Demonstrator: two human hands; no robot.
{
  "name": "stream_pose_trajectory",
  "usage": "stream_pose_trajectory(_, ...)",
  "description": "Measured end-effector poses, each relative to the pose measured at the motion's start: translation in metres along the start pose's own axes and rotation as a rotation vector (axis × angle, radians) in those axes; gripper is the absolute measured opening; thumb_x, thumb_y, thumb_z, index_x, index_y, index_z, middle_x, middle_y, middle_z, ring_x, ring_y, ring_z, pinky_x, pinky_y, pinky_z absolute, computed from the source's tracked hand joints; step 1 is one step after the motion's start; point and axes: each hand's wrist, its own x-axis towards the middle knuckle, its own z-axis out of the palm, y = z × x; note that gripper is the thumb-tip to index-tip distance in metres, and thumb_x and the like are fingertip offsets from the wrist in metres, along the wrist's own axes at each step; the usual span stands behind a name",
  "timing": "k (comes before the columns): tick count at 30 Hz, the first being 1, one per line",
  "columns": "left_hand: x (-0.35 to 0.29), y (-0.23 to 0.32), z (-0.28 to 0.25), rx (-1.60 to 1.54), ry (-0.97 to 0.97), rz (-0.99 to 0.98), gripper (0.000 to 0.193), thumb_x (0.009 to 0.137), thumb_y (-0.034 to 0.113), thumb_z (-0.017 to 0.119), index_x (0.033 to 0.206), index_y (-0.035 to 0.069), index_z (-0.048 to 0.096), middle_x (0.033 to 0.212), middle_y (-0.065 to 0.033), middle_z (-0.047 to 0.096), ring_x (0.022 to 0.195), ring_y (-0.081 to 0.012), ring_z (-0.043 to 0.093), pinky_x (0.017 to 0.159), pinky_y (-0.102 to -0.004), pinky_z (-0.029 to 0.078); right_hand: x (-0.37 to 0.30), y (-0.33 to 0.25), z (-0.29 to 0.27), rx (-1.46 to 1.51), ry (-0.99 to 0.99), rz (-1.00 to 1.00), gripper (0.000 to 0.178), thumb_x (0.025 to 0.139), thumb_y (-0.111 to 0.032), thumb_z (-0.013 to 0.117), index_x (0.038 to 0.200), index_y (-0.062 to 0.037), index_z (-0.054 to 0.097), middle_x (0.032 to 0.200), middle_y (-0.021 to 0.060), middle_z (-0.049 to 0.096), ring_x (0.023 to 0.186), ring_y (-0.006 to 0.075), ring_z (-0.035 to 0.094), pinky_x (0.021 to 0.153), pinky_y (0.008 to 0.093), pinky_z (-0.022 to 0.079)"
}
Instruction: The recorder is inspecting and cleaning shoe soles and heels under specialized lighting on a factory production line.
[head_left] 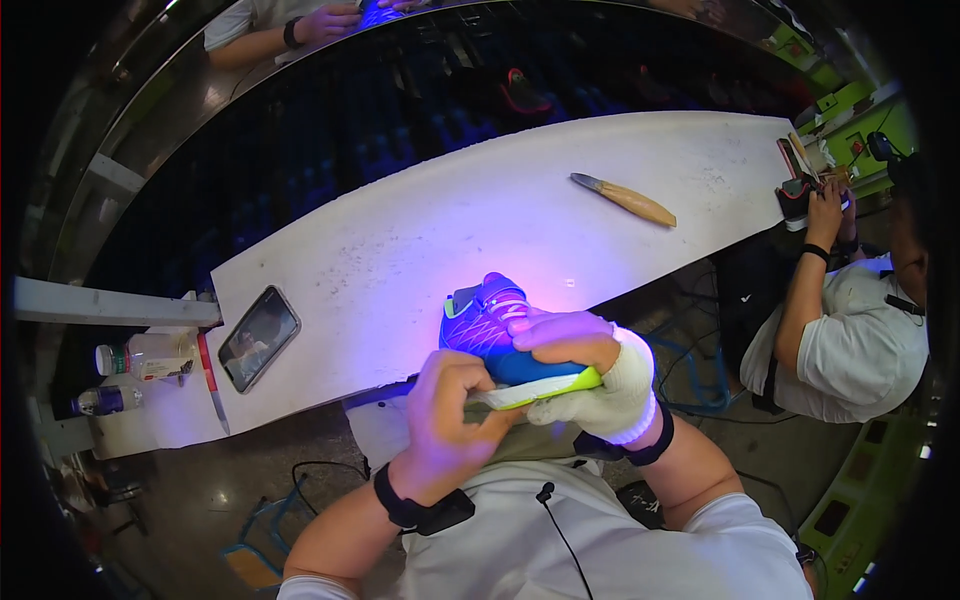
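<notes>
While violet light spills over the white table, the person holds a blue-and-purple shoe at its near edge, heel toward the left and toe toward the right. I can't tell whether the shoe rests on the table or is held just clear of it.

The right hand, in a white glove that leaves some fingers bare, wraps the toe end, fingers over the top and thumb underneath. The bare left hand is curled nearly closed, and its thumb and forefinger seem to pinch the edge of the pale sole; whether anything small sits between them is hidden from me.

I'd judge the step in hand to be close handling of that sole edge. Any shift along it calls for a firm toe grip and a brief loosening of the left fingertips.

As for containers, a clear bottle and a smaller bottle with a purplish label lie at the far left, both capped. How much is in either I can't make out. A phone lies near them.
</notes>
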Motion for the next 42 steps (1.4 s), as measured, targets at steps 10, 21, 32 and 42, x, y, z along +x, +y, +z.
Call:
stream_pose_trajectory(10,0.042,-0.008,0.033,0.343,-0.096,0.185,0.050,0.070,0.025,0.094,0.100,0.006,0.058,0.102,-0.0127,0.058,0.100,-0.0369,0.058,0.095,-0.0510,0.049,-0.024,0.045,-0.039,0.352,0.185,0.191,0.044,0.078,-0.012,0.090,0.118,-0.0034,0.073,0.128,0.0197,0.073,0.128,0.0312,0.067,0.110,0.0454,0.051)
stream_pose_trajectory(21,0.067,-0.020,-0.068,-0.073,-0.264,-0.175,0.088,0.068,0.021,0.097,0.147,0.007,0.060,0.146,-0.0157,0.063,0.137,-0.0342,0.058,0.120,-0.0438,0.041,-0.005,0.067,-0.025,0.432,0.311,0.743,0.043,0.101,-0.035,0.068,0.119,0.0034,0.071,0.115,0.0117,0.075,0.102,0.0221,0.072,0.092,0.0345,0.056)
stream_pose_trajectory(32,0.108,0.024,-0.087,0.028,-0.265,-0.261,0.066,0.067,0.029,0.101,0.119,0.002,0.071,0.107,-0.0112,0.077,0.094,-0.0206,0.073,0.089,-0.0341,0.057,0.110,0.018,0.024,-0.031,-0.021,-0.186,0.044,0.093,-0.040,0.074,0.114,-0.0017,0.071,0.108,0.0124,0.062,0.103,0.0230,0.064,0.093,0.0355,0.051)
stream_pose_trajectory(42,0.089,0.009,-0.104,0.107,-0.186,-0.450,0.051,0.074,0.021,0.097,0.112,0.001,0.069,0.097,-0.0047,0.075,0.087,-0.0110,0.071,0.078,-0.0286,0.059,0.134,0.030,0.061,1.039,0.080,0.257,0.021,0.104,-0.020,0.056,0.098,-0.0008,0.060,0.098,0.0059,0.057,0.092,0.0160,0.054,0.085,0.0314,0.046)
